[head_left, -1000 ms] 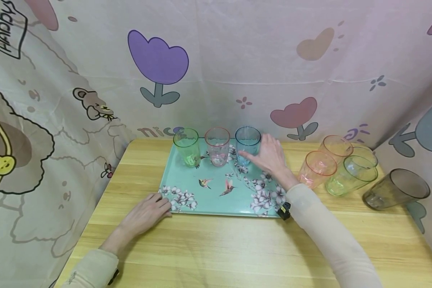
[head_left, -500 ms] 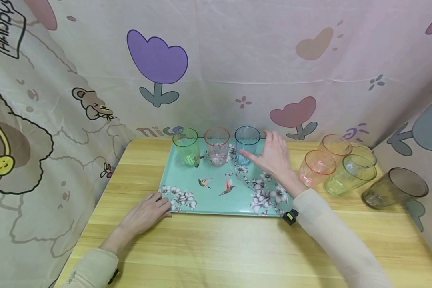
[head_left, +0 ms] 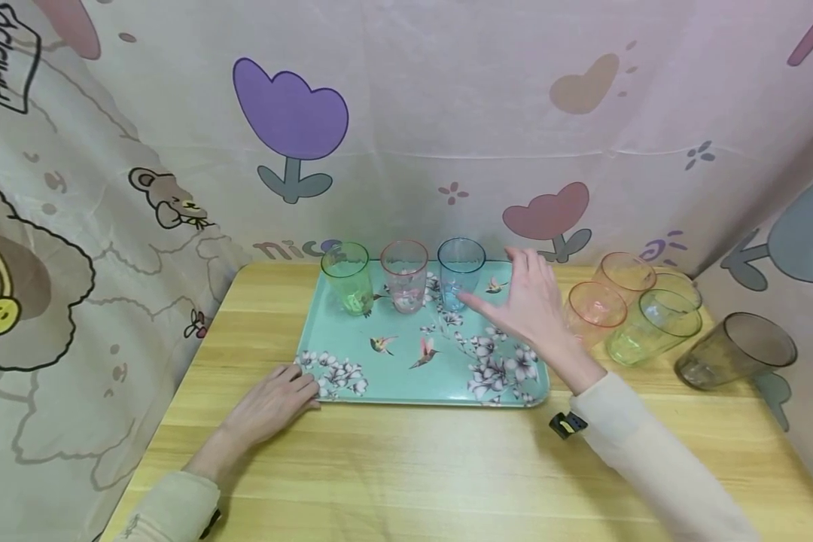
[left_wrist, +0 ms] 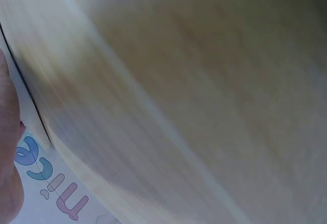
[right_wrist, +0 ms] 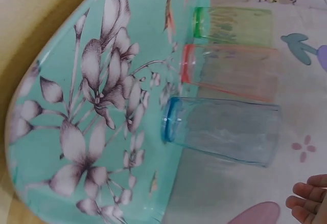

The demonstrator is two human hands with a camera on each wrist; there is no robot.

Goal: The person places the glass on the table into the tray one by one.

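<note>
On the mint-green tray [head_left: 393, 376], printed with flowers and birds, a green glass [head_left: 349, 282], a pink glass [head_left: 405, 278] and a blue glass [head_left: 459, 275] stand upright in a row along the back. My right hand [head_left: 531, 305] is just right of the blue glass, thumb and fingers spread and holding nothing. The right wrist view shows a gap between its fingers [right_wrist: 309, 198] and the blue glass [right_wrist: 222, 132]. My left hand [head_left: 278, 403] rests at the tray's front left corner; in the left wrist view only its edge [left_wrist: 7, 147] shows.
Right of the tray, several glasses are grouped on the wooden table [head_left: 379, 467]: a front pink glass [head_left: 595, 312], a front green glass [head_left: 653, 327] and others behind. A dark grey glass [head_left: 735, 350] stands at the far right. A printed curtain [head_left: 406, 113] hangs behind the table.
My right hand has moved away from the blue glass, to the right and slightly toward me, its thumb leaving the glass's side. The left hand and the glasses on the tray stay in place.
</note>
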